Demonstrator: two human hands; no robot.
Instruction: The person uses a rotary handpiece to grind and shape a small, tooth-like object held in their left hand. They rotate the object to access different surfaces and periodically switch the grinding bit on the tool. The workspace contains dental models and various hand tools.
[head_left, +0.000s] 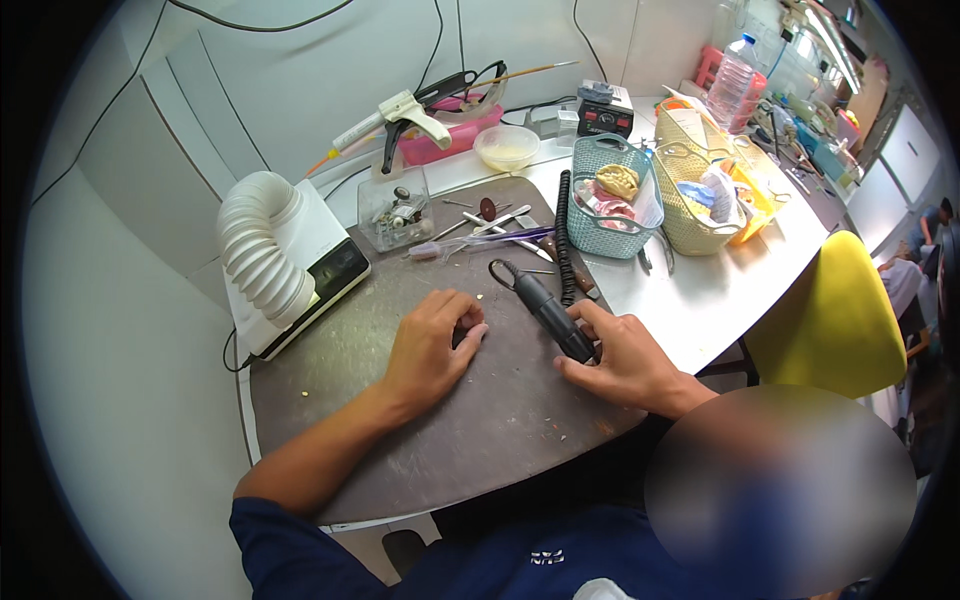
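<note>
Black handpiece in R hand; L hand curled over mat (contents unclear).

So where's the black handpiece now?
Head view: the handpiece is right of centre, its lower end in the right hand, near the coiled cord.

On the left, a plain, pale wall, shaded toward the near end. Across the far side, a white panelled wall with vertical seams and thin dark cables running down. Along both, a table with a glossy white top, bright with glare on the right. Tucked close to the right edge, a yellow-green chair. Far right, a lit strip light over a cluttered room, small and hard to make out. Near left, below the table edge, a patch of pale floor.
</note>
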